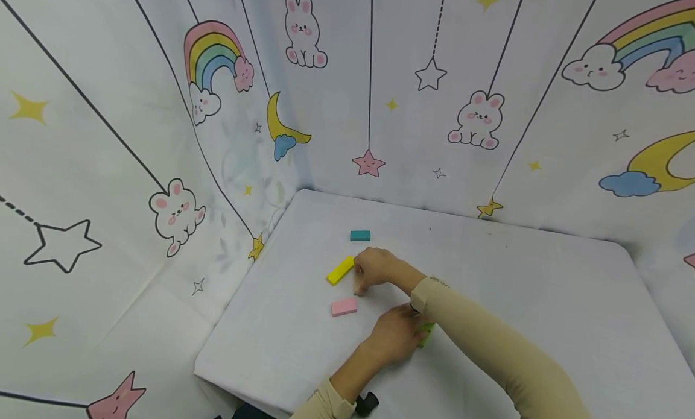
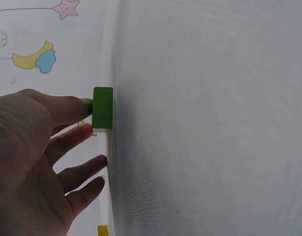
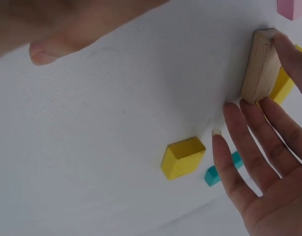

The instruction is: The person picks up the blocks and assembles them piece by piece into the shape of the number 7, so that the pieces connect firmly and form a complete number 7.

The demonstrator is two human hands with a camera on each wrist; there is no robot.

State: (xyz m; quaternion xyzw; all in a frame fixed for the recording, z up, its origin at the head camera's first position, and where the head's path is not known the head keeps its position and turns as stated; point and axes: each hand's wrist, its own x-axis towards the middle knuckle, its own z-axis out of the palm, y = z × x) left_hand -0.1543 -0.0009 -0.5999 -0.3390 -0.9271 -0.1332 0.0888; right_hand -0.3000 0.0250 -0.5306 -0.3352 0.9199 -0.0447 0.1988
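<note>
My right hand (image 1: pixel 376 267) pinches a bare wooden block (image 3: pixel 261 64) by its ends, thumb at one and fingertips at the other, on the white cloth. A long yellow block (image 1: pixel 341 270) lies just beside it. Nearer me, the left hand (image 1: pixel 399 331) is low over the table with a green block (image 2: pixel 102 108) between thumb and index finger; the other fingers are spread. In the head view that block (image 1: pixel 426 334) is partly covered by the fingers. A pink block (image 1: pixel 344 307) lies left of both hands.
Beyond the right hand lies a teal block (image 1: pixel 361 236). Another yellow block (image 3: pixel 182 158) shows near the right fingertips in the right wrist view. The white-covered table (image 1: pixel 543 298) meets printed cloth walls at the back and left. A small black object (image 1: pixel 367 403) is by the left sleeve.
</note>
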